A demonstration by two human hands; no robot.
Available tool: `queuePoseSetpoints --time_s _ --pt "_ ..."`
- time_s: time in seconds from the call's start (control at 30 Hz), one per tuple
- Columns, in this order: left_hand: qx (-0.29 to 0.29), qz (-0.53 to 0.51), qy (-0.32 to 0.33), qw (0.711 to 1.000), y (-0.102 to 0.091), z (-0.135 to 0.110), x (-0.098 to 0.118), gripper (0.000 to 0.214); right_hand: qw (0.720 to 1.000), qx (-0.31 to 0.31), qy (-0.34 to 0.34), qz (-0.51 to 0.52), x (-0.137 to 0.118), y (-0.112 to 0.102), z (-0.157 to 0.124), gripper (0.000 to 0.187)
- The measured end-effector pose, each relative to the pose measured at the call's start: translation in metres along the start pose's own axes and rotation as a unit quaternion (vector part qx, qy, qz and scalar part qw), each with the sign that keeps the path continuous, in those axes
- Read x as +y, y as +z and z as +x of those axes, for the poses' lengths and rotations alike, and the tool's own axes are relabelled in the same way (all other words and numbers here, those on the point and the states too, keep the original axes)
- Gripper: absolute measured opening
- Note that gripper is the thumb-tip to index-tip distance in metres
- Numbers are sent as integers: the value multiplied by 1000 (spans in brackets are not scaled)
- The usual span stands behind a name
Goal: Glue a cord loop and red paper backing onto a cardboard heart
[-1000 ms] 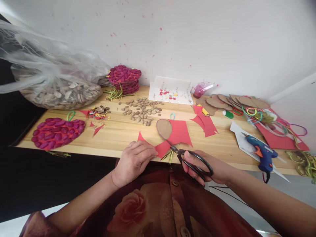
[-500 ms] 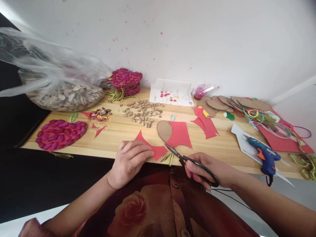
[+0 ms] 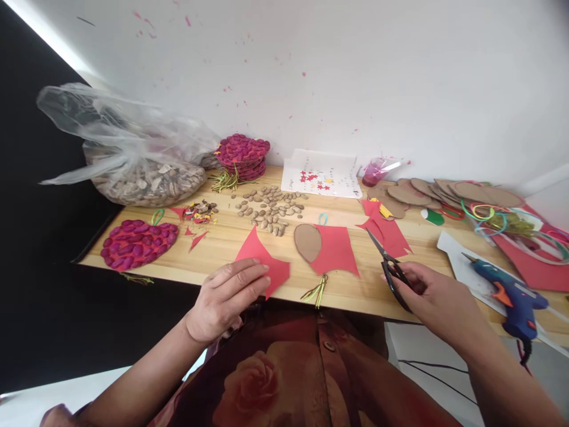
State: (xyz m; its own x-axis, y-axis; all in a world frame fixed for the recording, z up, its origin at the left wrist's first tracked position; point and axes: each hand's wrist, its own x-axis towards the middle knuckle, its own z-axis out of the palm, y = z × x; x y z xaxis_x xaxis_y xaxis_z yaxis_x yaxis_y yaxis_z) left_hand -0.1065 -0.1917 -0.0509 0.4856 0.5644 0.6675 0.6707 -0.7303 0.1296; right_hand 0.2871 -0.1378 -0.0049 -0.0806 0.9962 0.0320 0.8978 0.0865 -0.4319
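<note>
Two bare hands over one wooden worktop, seen from the wearer's head. The left hand lays its fingers, close together, flat over one red paper piece at the near edge; its thumb is hidden, so I cannot tell whether it pinches the paper. The right hand has its fingers curled closed around the black handles of one pair of scissors, whose blades point away to the left, just beside more red paper offcuts. Between the hands lies one brown cardboard oval on one red sheet, with one blue loop at the top and one yellow-green tassel below. To the left is one magenta seed-covered piece; behind it, one stack of similar pieces, its layers hard to count. Loose brown seeds, too many to count, lie behind the oval. To the right rests one blue glue gun
</note>
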Motion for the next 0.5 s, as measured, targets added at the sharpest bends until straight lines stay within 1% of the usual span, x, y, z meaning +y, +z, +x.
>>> queuePoseSetpoints --time_s 0.1,0.17,0.23,0.3,0.43,0.5 --pt "-4 -15 -27 1000 0 2 -4 34 997 17 59 -40 7 0 -1 29" --pt "3 -11 -53 999 2 5 -8 37 996 25 77 -31 10 -5 0 30" --pt "20 1 -71 997 3 7 -15 34 994 34 99 -26 12 -11 6 30" --pt "19 11 -81 996 3 9 -23 27 990 41 121 -53 15 -17 15 29" --pt "21 13 -108 994 2 9 -43 23 968 41 174 -175 24 -22 43 28" --pt "-4 14 -127 992 0 6 -52 21 960 48 193 -200 30 -21 59 28"
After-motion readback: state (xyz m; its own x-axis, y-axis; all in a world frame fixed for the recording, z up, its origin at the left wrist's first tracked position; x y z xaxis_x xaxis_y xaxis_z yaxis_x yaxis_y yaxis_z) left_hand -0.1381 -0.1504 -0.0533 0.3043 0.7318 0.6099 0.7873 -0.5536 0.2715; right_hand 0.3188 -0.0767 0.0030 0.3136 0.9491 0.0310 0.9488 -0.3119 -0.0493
